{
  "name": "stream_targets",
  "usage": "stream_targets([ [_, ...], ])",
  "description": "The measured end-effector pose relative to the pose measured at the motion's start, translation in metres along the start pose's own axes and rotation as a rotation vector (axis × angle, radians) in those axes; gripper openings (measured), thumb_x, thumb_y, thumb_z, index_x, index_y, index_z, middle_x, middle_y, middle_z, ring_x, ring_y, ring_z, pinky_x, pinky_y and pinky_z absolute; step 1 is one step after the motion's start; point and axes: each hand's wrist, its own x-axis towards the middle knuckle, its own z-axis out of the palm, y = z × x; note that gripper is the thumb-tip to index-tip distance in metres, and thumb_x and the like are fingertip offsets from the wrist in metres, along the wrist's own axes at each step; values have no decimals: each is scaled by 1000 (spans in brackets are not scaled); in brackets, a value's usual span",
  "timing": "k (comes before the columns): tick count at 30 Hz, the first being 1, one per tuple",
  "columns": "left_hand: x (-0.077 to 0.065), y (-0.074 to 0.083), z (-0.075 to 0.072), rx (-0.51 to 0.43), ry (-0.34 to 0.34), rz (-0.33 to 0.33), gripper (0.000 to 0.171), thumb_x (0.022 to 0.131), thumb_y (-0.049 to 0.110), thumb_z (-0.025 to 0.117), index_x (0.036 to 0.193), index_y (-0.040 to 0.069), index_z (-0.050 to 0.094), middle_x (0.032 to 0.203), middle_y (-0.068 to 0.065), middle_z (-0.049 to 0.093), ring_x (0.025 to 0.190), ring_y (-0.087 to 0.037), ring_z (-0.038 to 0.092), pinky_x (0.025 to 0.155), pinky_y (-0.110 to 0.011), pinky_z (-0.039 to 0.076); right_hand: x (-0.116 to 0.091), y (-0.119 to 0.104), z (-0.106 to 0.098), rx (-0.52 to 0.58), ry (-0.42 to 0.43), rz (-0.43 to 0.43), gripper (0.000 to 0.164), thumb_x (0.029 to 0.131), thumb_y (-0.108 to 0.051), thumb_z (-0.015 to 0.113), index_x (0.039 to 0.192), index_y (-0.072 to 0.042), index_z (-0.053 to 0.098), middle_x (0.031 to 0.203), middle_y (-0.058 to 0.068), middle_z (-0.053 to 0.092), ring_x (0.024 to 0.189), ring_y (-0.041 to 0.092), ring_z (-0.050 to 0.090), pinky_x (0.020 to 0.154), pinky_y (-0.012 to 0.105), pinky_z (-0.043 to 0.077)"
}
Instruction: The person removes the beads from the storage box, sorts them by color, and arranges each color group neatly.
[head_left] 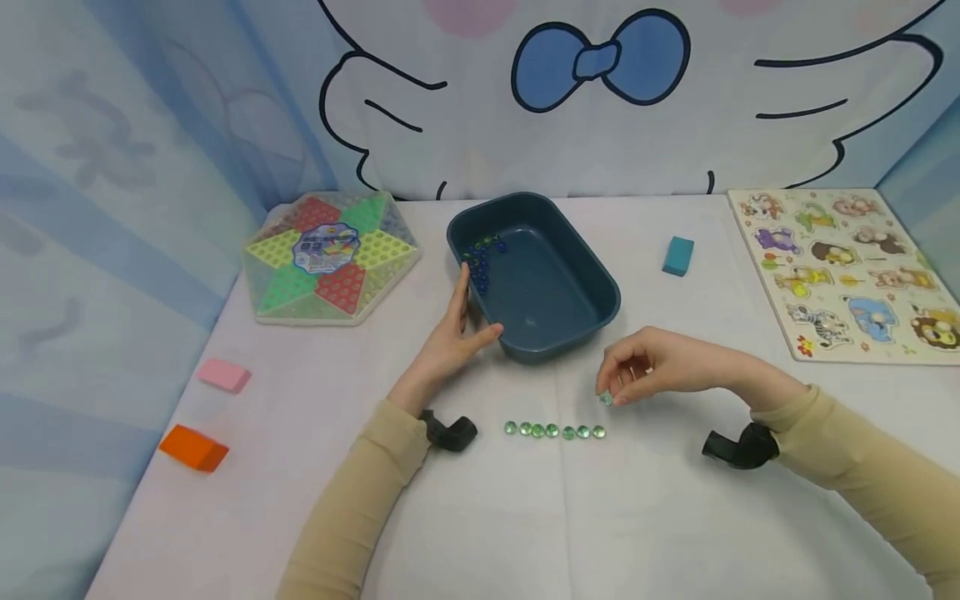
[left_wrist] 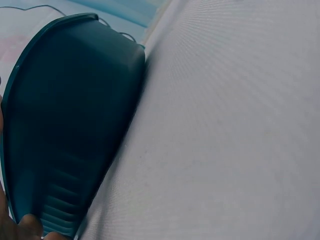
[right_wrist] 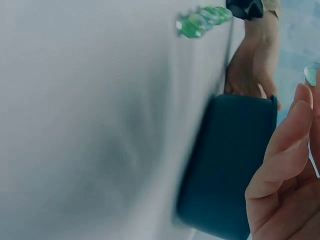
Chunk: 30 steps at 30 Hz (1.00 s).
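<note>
A dark blue plastic tub point(head_left: 536, 275) stands on the white table, with several small blue and green marbles point(head_left: 480, 262) gathered along its left inner side. My left hand point(head_left: 450, 342) grips its near left corner, fingers along the outer side and thumb at the rim. Between thumb and fingertips, my right hand point(head_left: 648, 367) pinches a clear green glass marble point(head_left: 606, 399), held a little above the cloth. Just below it, several matching green marbles point(head_left: 552, 431) lie in a straight row. In the right wrist view, the pinched marble point(right_wrist: 311, 75) shows at the right edge.
A hexagonal box with coloured triangles point(head_left: 330, 258) lies at the back left. Pink point(head_left: 224, 376) and orange point(head_left: 193, 448) blocks sit near the left edge. A teal block point(head_left: 678, 256) lies right of the tub, and an animal picture puzzle board point(head_left: 847, 275) fills the right back.
</note>
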Motion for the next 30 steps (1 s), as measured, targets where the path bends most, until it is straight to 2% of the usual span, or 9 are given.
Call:
stream_targets([
  [3,0,1,-1,5,4,0,94,88,20,63,148,34,-8,155,3,-7,143,-16,0,116,-36,11,-4,4,5,-9,-9,4,11,82,-16,69,93,-15,69,73,-1,60,61,11,51,51,21,42],
  [10,-1,2,-1,7,5,-7,94,89,19,63,147,35,-8,156,2,-7,143,-17,1,116,-36,11,-12,14,16,-56,-22,99,14,78,-26,73,90,-18,70,73,-6,60,59,7,50,52,19,42],
  [14,0,2,0,6,1,-2,94,88,18,63,147,34,-8,156,2,-7,143,-17,1,116,-35,11,-13,20,22,-93,-28,124,14,77,-29,74,87,-20,70,74,-9,60,61,5,49,54,18,43],
  [21,0,2,1,7,0,-2,94,89,17,63,148,33,-9,156,1,-7,143,-18,1,116,-36,11,-9,26,28,-152,-42,159,11,76,-25,75,85,-22,69,73,-13,58,62,1,48,55,17,43],
  [30,0,3,1,7,-1,-1,94,89,18,63,148,33,-9,155,2,-9,143,-18,0,116,-37,10,-8,27,30,-168,-36,229,11,75,-20,76,83,-21,68,69,-13,56,61,1,47,55,17,42],
])
